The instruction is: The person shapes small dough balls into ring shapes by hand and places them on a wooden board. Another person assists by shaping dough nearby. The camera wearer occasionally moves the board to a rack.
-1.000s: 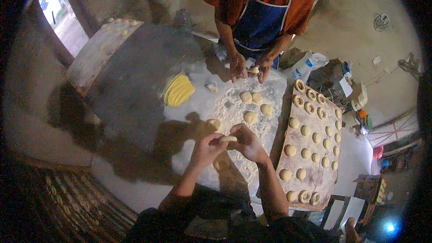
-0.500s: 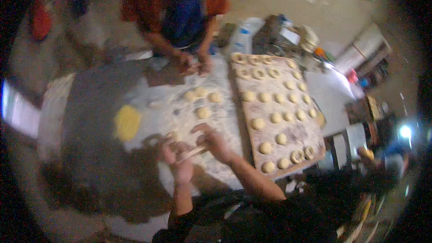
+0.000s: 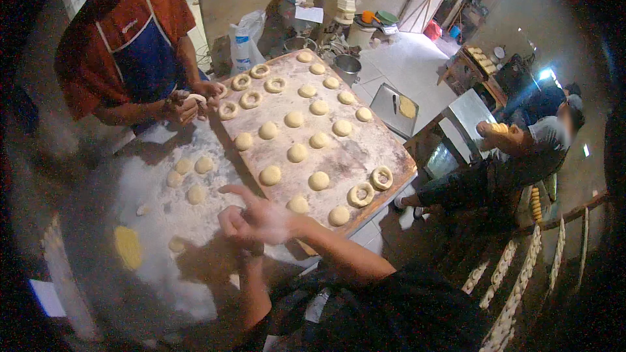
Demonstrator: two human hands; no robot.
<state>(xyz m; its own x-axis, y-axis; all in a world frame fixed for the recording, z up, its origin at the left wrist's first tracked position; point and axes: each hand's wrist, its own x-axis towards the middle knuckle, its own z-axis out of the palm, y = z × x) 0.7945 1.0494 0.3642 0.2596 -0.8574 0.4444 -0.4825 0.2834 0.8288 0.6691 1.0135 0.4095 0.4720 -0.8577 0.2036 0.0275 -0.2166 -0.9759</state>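
Observation:
My right hand [image 3: 261,219] is over the near edge of the floured table [image 3: 153,205]. It is blurred, with the index finger stretched out and the other fingers curled in. My left hand is mostly hidden behind it; its forearm [image 3: 253,290] comes up from below. Whether dough lies between the two hands cannot be seen. Just beyond them on the table is a small group of round dough balls [image 3: 197,194]. To the right lies a wooden board [image 3: 352,150] with rows of dough balls [image 3: 297,152] and several dough rings [image 3: 360,194].
Across the table, a co-worker's hands [image 3: 189,105] hold a dough ring. A flat yellow piece [image 3: 128,248] lies at the table's left. Beyond the board are a metal pot [image 3: 346,68] and a tray [image 3: 385,117]. At the right, another person [image 3: 521,150] holds something yellow.
The view has swung to the right, bringing in more of the board and the room. My right hand now covers the left, and the pale piece between my hands no longer shows.

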